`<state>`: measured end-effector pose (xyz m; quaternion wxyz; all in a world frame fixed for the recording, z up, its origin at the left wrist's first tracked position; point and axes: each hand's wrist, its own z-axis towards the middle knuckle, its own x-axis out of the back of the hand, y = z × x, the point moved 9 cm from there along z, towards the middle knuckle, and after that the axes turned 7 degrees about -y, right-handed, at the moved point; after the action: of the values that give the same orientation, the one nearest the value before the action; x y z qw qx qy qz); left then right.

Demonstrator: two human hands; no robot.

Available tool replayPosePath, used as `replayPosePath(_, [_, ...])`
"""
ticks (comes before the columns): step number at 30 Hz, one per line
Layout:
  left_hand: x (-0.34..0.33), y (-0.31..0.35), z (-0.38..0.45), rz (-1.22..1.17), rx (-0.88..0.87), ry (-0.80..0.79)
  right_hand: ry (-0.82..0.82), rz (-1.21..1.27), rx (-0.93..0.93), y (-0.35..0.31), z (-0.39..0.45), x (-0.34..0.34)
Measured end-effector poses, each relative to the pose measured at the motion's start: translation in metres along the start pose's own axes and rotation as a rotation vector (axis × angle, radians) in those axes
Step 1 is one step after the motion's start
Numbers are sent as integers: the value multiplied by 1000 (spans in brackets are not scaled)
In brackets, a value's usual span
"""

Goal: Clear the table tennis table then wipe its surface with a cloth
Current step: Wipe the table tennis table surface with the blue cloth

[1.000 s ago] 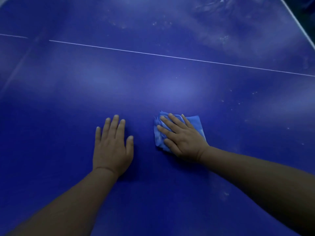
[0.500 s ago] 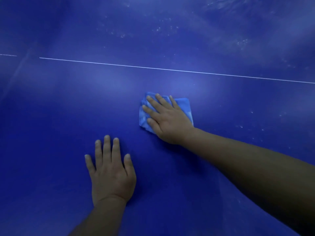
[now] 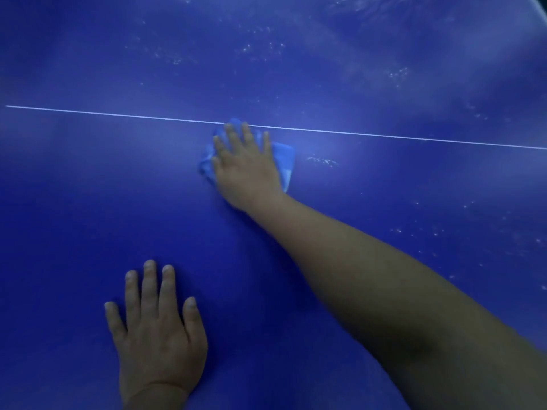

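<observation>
The blue table tennis table (image 3: 88, 187) fills the view, with a thin white line (image 3: 118, 115) running across it. A folded light-blue cloth (image 3: 284, 161) lies on the surface at that line. My right hand (image 3: 247, 165) presses flat on the cloth with straight, spread fingers whose tips reach the line. My left hand (image 3: 157, 341) rests flat on the bare table near the bottom, fingers straight and slightly spread, holding nothing.
White specks and dusty smears (image 3: 257, 48) dot the surface beyond the line and at the right (image 3: 322, 161). A pale table edge (image 3: 540, 1) shows at the top right corner.
My right hand has slid the cloth away from me, up to the white line. My left hand stays planted on the table and now sits lower in view.
</observation>
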<state>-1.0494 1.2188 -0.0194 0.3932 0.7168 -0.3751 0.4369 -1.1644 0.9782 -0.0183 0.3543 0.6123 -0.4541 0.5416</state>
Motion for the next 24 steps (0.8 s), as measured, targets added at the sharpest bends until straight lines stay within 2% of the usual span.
replayPosePath(4, [2,2,-1,4,-3,-16,51,-61,-366,166,-27,7])
replayPosePath(7, [2,0,0,14,-8,-10,99,72,-751,294,-92,14])
replayPosePath(10, [1,0,0,13,-10,-19,91,184,-953,322,-116,11])
replayPosePath(11, [1,0,1,8,-10,-23,91,178,-952,309,-108,12])
replayPosePath(13, [1,-1,1,-3,-5,-15,118,106,-827,257,-80,18])
replayPosePath(17, [-1,-2,2,22,-5,-12,98,-33,-292,116,-27,6])
replayPosePath(19, [-2,-2,2,26,0,-10,35,-63,-152,118,-27,3])
replayPosePath(21, [-1,-2,2,23,3,-1,55,-142,-261,187,-42,10])
replayPosePath(24, [-1,-3,3,21,0,1,171,100,-760,333,-107,19])
